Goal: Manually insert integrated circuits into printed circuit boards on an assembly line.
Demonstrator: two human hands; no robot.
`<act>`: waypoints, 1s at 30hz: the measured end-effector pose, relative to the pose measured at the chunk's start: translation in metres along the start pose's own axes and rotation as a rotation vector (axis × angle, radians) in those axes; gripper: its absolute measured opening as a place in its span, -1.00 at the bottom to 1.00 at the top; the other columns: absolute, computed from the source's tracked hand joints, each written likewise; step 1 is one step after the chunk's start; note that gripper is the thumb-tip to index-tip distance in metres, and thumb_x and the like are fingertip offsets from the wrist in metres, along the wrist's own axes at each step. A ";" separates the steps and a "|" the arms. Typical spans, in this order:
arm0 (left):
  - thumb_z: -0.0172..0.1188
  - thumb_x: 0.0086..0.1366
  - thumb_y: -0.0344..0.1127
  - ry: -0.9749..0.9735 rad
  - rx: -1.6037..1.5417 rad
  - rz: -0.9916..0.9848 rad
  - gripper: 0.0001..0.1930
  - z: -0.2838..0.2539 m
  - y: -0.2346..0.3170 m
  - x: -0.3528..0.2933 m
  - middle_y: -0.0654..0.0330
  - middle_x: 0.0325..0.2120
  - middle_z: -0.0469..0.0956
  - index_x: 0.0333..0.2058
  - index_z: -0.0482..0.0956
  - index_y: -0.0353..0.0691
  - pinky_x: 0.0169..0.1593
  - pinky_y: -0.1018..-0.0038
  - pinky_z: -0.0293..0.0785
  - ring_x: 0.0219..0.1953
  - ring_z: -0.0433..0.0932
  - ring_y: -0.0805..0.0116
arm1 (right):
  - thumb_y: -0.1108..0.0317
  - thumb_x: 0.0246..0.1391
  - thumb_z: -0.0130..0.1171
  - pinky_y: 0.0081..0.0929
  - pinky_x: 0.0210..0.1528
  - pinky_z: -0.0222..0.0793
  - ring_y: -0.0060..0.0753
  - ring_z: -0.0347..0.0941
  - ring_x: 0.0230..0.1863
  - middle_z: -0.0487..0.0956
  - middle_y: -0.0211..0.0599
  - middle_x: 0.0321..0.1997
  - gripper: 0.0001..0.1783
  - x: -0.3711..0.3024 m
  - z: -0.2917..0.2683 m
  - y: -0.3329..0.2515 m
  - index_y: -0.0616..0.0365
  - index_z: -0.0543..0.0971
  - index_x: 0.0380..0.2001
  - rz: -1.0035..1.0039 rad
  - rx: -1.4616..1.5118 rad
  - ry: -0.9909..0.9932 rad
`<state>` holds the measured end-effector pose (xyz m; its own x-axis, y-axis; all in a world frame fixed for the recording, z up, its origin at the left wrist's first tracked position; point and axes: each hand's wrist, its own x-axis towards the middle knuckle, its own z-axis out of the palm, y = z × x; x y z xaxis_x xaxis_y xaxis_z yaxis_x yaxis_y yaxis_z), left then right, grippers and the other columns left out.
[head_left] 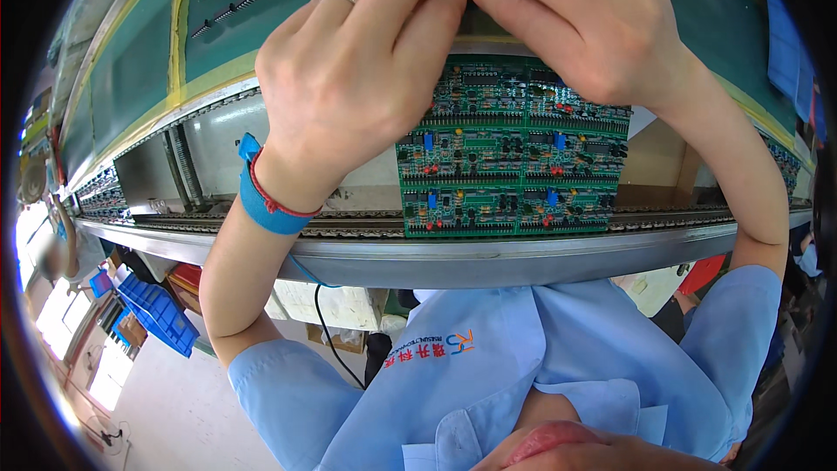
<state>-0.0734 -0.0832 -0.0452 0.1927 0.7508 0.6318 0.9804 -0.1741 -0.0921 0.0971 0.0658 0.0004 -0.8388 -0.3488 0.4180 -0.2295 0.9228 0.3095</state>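
My left hand (pixel 357 61), with a ring on one finger, is closed with thumb and fingers pressed together. Opposite it, my right hand (pixel 593 30) is closed in the same way. The fingertips of the two hands nearly meet above the far edge of a green circuit board panel (pixel 501 179). Whatever sits between the fingertips is hidden or too small to make out. The panel bears rows of black chips, pin strips and small blue and red parts, and my hands cover its far corners. A blue wrist strap (pixel 277 209) with a cord circles my left wrist.
The panel rests on conveyor chain rails (pixel 349 225) behind a metal front edge (pixel 523 262). Rows of black multi-pin parts (pixel 240 4) lie on the green work surface (pixel 205 44) at far left. Blue crates (pixel 157 310) stand at lower left. More boards show at the far left.
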 end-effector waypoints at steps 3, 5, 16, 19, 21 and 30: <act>0.37 -0.05 -0.53 0.025 0.008 0.013 -0.69 0.002 0.002 -0.003 0.40 -0.40 0.60 -0.27 0.77 -0.06 -0.48 0.51 0.46 -0.50 0.57 0.44 | 0.49 -0.16 0.33 -0.54 -0.64 0.38 -0.47 0.50 -0.53 0.57 -0.26 -0.35 -0.84 -0.001 0.000 0.004 0.33 0.66 -0.43 -0.023 0.003 0.003; 0.36 -0.05 -0.54 0.027 0.012 0.039 -0.69 0.002 0.000 -0.002 0.39 -0.40 0.61 -0.28 0.77 -0.07 -0.49 0.52 0.46 -0.50 0.57 0.45 | 0.50 -0.18 0.34 -0.54 -0.64 0.39 -0.46 0.52 -0.51 0.61 -0.23 -0.31 -0.82 -0.002 0.001 0.005 0.34 0.67 -0.42 -0.048 0.002 0.010; 0.38 0.09 -0.51 -0.223 -0.105 -0.119 -0.82 -0.024 0.008 0.024 0.25 -0.43 0.63 -0.29 0.76 -0.19 -0.41 0.47 0.51 -0.48 0.60 0.34 | 0.47 -0.19 0.35 -0.53 -0.68 0.36 -0.45 0.51 -0.54 0.61 -0.25 -0.32 -0.79 -0.005 0.012 -0.008 0.34 0.68 -0.40 0.237 0.311 0.068; 0.37 0.09 -0.52 -0.248 -0.326 -0.231 -0.89 -0.019 0.008 0.026 0.12 -0.50 0.59 -0.35 0.72 -0.27 -0.44 0.35 0.50 -0.53 0.58 0.19 | 0.46 -0.19 0.34 -0.53 -0.69 0.36 -0.45 0.51 -0.54 0.60 -0.26 -0.34 -0.79 -0.005 0.012 -0.008 0.32 0.68 -0.39 0.399 0.488 0.096; 0.37 0.09 -0.53 -0.090 -0.570 -0.245 -0.88 -0.001 0.001 0.016 0.12 -0.50 0.59 -0.35 0.71 -0.27 -0.44 0.34 0.50 -0.52 0.58 0.17 | 0.45 -0.13 0.30 -0.53 -0.67 0.37 -0.46 0.51 -0.51 0.57 -0.29 -0.35 -0.83 -0.002 0.008 -0.003 0.27 0.66 -0.40 0.376 0.445 0.044; 0.40 0.06 -0.55 -0.246 -0.406 -0.338 -0.81 -0.017 -0.006 0.031 0.08 -0.47 0.58 -0.30 0.70 -0.27 -0.41 0.33 0.48 -0.49 0.58 0.09 | 0.44 -0.03 0.29 -0.52 -0.53 0.42 -0.37 0.54 -0.43 0.46 -0.29 -0.34 -0.89 0.005 0.023 -0.003 0.18 0.56 -0.41 0.361 0.319 0.033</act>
<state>-0.0740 -0.0703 -0.0121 -0.0763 0.9248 0.3728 0.9044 -0.0932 0.4164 0.0825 0.0654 -0.0176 -0.8781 0.0024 0.4785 -0.0713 0.9882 -0.1358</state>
